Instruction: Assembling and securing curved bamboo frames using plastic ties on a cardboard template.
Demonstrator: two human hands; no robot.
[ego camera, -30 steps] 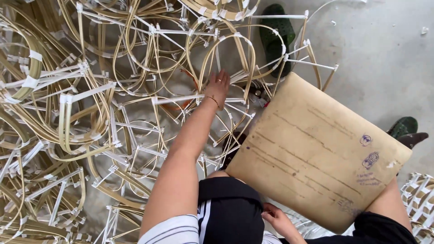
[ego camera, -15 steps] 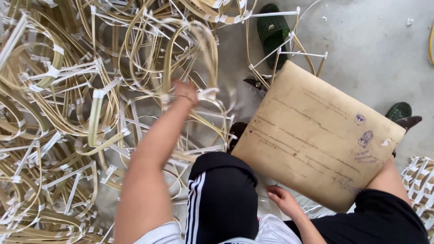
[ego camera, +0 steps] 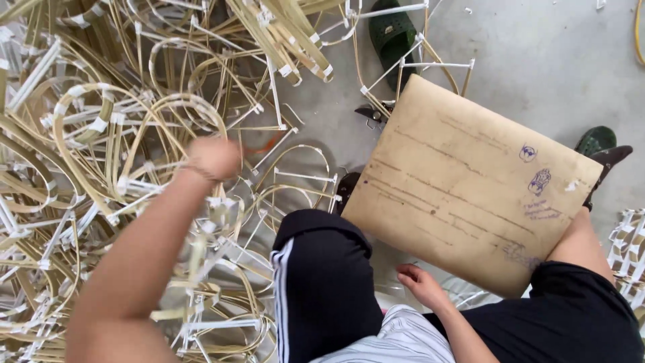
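Observation:
My left hand is blurred and closed around a bent bamboo frame bound with white tape, held above the heap of similar frames on the floor. That arm stretches out from the lower left. By my lap, my right hand rests with its fingers loosely apart, just under the lower edge of a tan wooden board. The board lies tilted across my right knee and has faint lines and blue stamps on it. Nothing is in the right hand.
Curved bamboo strips and taped frames cover the left half of the concrete floor. A green sandal lies at the top, another sits at the right. A dark hand tool lies by the board's upper corner. More frames are stacked at the right edge.
My left hand has drawn back from the far middle of the heap toward me and to the left, pulling a frame with it. The right hand has stayed under the board.

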